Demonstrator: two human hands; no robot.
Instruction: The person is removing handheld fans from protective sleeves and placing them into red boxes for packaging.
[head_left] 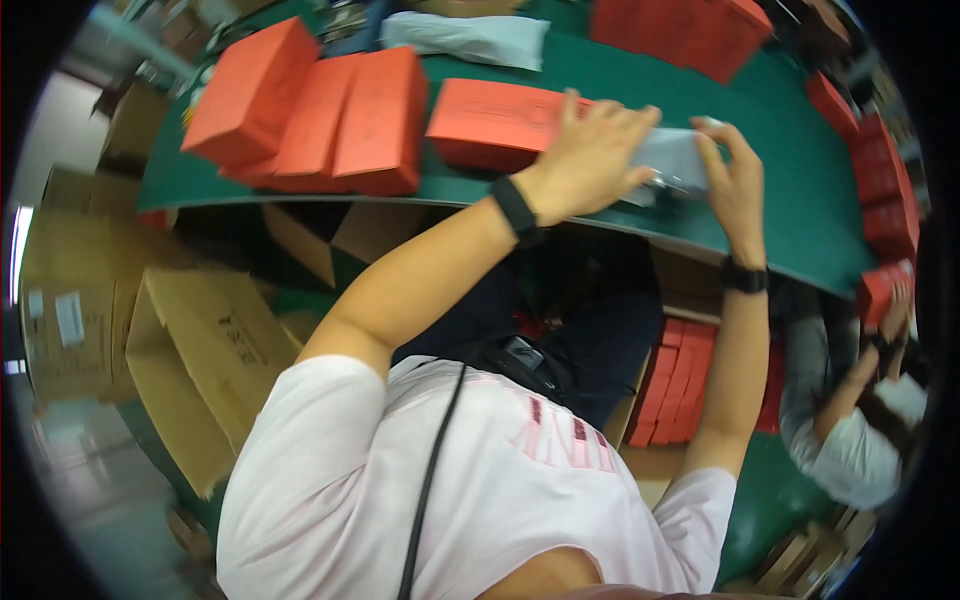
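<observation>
In the head view, the greyish plastic bag (668,155) is between the 2 hands: just right of the left hand (595,160) and just left of the right hand (735,175). It could slide toward the lap, I judge, since it sits close to the near edge of the green table (810,180) and looks slick. The red box (490,120) just left of the left hand could also get knocked askew, because that hand's fingers reach over its right end. If the bag's film is thin, an uneven tug from the 2 sides could crease or tear it.

The left forearm slants up and rightward, elbow out, with the back of the hand uppermost; its fingers are spread and its thumb points at the bag. The right forearm rises nearly straight, and its thumb and fingers curve around the bag's right side; blur means I cannot tell whether they pinch it.
</observation>
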